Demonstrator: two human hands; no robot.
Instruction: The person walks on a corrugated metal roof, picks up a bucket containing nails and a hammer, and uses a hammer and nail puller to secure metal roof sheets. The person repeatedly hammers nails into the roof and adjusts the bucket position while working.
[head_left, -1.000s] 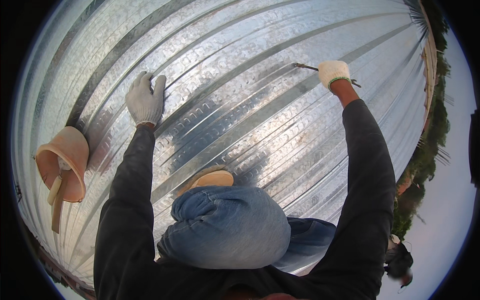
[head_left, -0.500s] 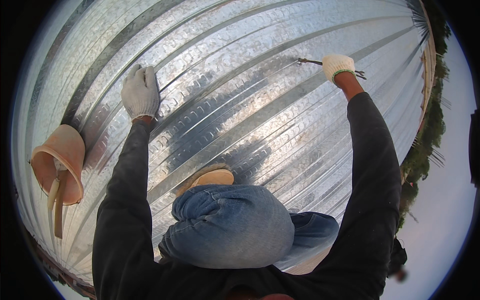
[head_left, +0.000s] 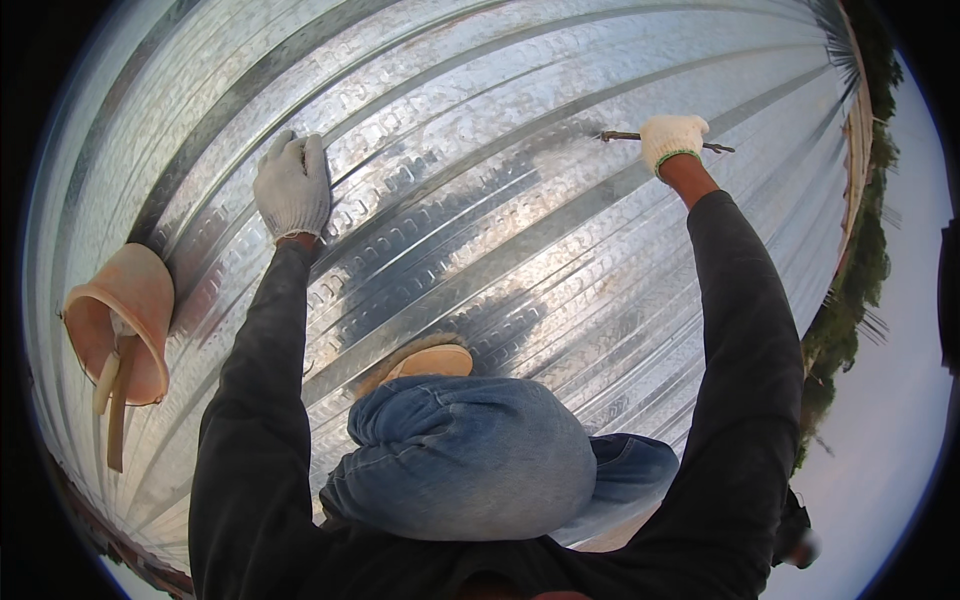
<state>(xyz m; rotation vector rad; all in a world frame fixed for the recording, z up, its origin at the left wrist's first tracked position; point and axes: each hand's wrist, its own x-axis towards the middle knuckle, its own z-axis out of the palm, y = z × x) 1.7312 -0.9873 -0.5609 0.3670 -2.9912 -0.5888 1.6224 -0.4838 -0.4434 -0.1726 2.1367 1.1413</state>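
A ridged, shiny metal surface [head_left: 420,130] fills most of the frame, and at the right edge there are green trees [head_left: 858,290] and pale sky [head_left: 890,430]. The person's bent knee in blue jeans [head_left: 470,455] is at the lower centre, with a tan shoe [head_left: 430,361] just above it.

At the upper right, the right hand [head_left: 674,142], in a white glove, is closed around a thin dark tool [head_left: 622,136]. The tool comes out at both sides of the fist; whether its left tip touches the metal, I cannot tell. At the upper left, the left hand [head_left: 292,188], in a grey glove, rests on the ridges with the fingers partly bent; its palm is hidden, so I cannot tell if it grips anything.

Compared with one second ago, the left thumb has come in nearer to the fingers, and the tool lies more level. I judge this as a small adjustment, because the tool remains over almost the same area of metal. An orange bucket [head_left: 140,278] lies on its side at the left, with a long handle [head_left: 120,415] sticking out.
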